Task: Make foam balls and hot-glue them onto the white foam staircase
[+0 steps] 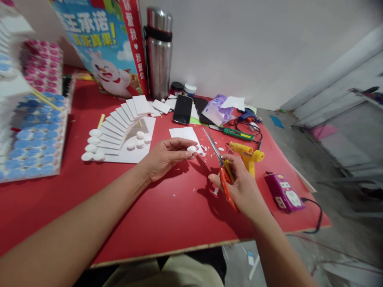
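Note:
Between the thumb and fingers of my left hand (169, 156) is a small white piece (192, 149), too small to make out exactly. My right hand (239, 185) grips orange-handled scissors (222, 165), whose blades point up and away, apart from the white piece. White scraps (206, 149) lie scattered under and between the hands, beside a white sheet (183, 135). Left of my left hand, a fan of white slats (115, 129) rests on a white board (148, 127), with several round white discs (91, 148) along its near end and more on the board.
Beyond the right hand lie a yellow glue gun (243, 151), a green-handled tool (237, 134) and a purple box with a cord (284, 193). Phones (182, 109), a steel flask (159, 56) and a printed bag (104, 48) stand or lie at the back. Blue-and-white panel (36, 143) at left.

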`<act>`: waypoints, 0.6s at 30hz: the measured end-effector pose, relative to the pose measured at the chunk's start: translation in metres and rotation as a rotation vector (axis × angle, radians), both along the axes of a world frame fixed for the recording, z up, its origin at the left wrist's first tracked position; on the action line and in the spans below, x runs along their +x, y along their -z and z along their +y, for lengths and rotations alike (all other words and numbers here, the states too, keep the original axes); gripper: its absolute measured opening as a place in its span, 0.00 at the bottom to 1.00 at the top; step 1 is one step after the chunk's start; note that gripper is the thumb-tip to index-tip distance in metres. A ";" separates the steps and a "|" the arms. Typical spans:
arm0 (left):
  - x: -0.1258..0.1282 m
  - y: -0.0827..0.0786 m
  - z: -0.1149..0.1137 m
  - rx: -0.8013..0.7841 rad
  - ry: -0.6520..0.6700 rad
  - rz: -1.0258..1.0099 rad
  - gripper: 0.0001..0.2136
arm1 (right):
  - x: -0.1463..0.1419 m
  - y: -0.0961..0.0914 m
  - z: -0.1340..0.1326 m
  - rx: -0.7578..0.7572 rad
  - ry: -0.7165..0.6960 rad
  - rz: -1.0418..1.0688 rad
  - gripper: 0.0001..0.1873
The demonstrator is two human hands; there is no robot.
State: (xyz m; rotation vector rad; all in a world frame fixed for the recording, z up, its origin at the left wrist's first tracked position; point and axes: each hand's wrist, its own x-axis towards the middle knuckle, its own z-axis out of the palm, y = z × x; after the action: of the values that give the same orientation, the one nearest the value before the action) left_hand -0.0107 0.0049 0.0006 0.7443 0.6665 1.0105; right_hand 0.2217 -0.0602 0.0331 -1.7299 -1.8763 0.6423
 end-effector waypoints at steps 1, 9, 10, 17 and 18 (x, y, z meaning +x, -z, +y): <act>0.000 0.000 0.000 0.004 0.008 0.004 0.14 | 0.000 0.000 0.000 0.007 0.013 -0.021 0.29; -0.001 -0.001 -0.001 0.012 0.043 -0.025 0.14 | -0.004 0.004 0.003 -0.065 0.140 -0.222 0.28; -0.001 -0.002 0.000 0.009 0.053 -0.036 0.13 | -0.005 0.005 0.003 -0.072 0.151 -0.277 0.28; -0.001 -0.001 0.000 0.003 0.071 -0.034 0.13 | -0.018 0.003 0.010 -0.092 0.161 -0.573 0.26; -0.001 0.000 0.000 0.017 0.054 -0.018 0.13 | -0.019 0.002 0.010 -0.091 0.141 -0.599 0.27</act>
State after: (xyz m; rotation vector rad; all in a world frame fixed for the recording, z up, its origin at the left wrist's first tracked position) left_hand -0.0116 0.0053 0.0008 0.7634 0.6197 0.9737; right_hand 0.2024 -0.0505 0.0314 -2.2714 -2.0917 0.1569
